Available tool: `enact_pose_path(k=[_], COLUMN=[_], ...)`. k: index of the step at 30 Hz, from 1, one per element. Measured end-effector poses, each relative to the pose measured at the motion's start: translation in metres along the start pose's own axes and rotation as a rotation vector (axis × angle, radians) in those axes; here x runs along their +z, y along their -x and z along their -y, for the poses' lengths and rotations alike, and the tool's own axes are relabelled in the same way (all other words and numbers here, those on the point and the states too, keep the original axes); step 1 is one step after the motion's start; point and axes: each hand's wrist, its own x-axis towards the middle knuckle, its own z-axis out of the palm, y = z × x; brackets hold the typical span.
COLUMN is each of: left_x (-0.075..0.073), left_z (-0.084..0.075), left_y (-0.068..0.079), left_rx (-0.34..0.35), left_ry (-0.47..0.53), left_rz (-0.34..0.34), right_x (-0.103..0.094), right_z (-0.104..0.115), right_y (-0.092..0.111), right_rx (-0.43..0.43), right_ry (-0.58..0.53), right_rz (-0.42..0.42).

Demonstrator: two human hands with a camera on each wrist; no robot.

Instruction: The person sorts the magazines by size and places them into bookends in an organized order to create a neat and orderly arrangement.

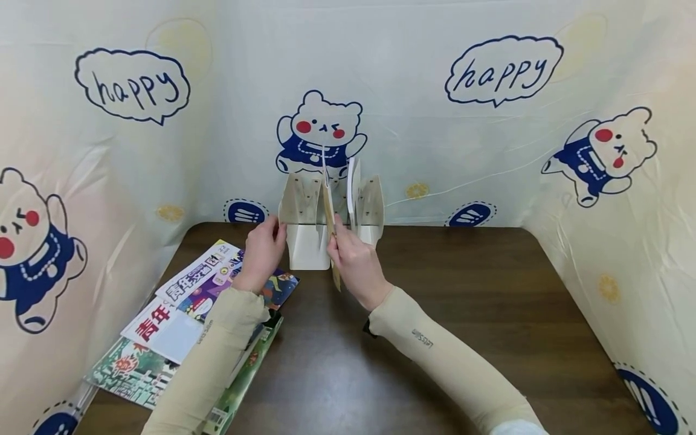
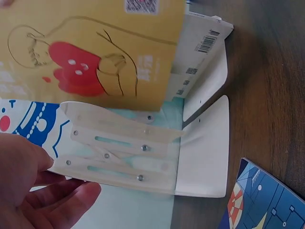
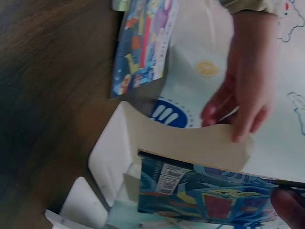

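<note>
A white bookstand [image 1: 309, 249] with upright end plates and slotted crossbars stands at the back of the table. My left hand [image 1: 264, 249] pinches the outer edge of its left end plate [image 3: 186, 140], thumb on one face and fingers on the other. In my right hand [image 1: 357, 263] is a thin magazine [image 1: 328, 208], held upright edge-on over the stand. Its tan cover with a red heart shape shows in the left wrist view, its blue picture side with a barcode in the right. A white-backed book [image 2: 198, 55] stands between the plates, farther right. Only the right thumb [image 3: 288, 205] shows in the right wrist view.
Several magazines [image 1: 157, 326] lie overlapped on the left of the table, partly under my left forearm. Dark wooden tabletop [image 1: 435, 338] extends to the right and front. A printed cloth [image 1: 413, 139] with bears hangs behind and along both sides.
</note>
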Motion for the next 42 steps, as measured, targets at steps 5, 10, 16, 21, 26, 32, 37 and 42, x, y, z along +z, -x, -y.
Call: enact_pose_path(k=[5, 10, 16, 21, 26, 32, 37, 42], left_x=[0.001, 0.003, 0.005, 0.005, 0.004, 0.005, 0.006, 0.006], left_z=[0.002, 0.003, 0.002, 0.002, 0.002, 0.004, 0.004, 0.003], left_y=[0.0, 0.0, 0.001, 0.001, 0.001, 0.001, 0.001, 0.001], left_rx=[0.003, 0.016, 0.032, 0.042, 0.044, 0.033, 0.037, 0.063], left_ry=[-0.003, -0.018, -0.03, -0.02, -0.021, -0.011, -0.018, -0.031], left_rz=[-0.01, -0.023, -0.036, -0.039, -0.04, -0.024, -0.037, -0.069], right_x=[0.022, 0.041, 0.053, 0.054, 0.054, 0.056, 0.057, 0.056], right_z=[-0.005, -0.008, -0.009, -0.009, -0.008, -0.005, -0.006, -0.007], right_y=[0.005, 0.011, 0.018, 0.022, 0.025, 0.029, 0.029, 0.027], right_rx=[0.017, 0.053, 0.094, 0.095, 0.114, 0.131, 0.141, 0.149], right_ry=[0.003, -0.009, -0.036, -0.045, -0.056, -0.034, -0.029, -0.03], right_rz=[0.001, 0.012, 0.038, 0.048, 0.086, 0.117, 0.144, 0.167])
